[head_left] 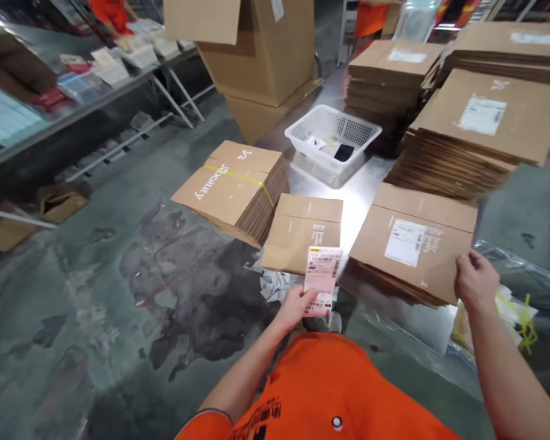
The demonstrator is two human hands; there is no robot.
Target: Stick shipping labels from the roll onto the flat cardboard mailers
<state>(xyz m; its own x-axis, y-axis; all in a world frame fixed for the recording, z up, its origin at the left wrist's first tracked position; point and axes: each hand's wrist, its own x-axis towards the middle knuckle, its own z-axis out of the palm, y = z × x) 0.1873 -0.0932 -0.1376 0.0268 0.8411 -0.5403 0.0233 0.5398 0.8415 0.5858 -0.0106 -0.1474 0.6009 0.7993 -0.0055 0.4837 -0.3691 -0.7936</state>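
My left hand grips a pink shipping label, thumb across its lower part. Behind the label a flattened cardboard box lies at the metal table's near edge. My right hand pinches the right edge of the top flattened carton on a low stack. That carton bears a white label and white print. Its fingertips are partly hidden at the edge.
A strapped bundle of flat cartons sits on the left. Farther back are a white plastic basket with small items, taller carton stacks and a large open box. Crumpled plastic and yellow straps lie at right. People in orange work behind.
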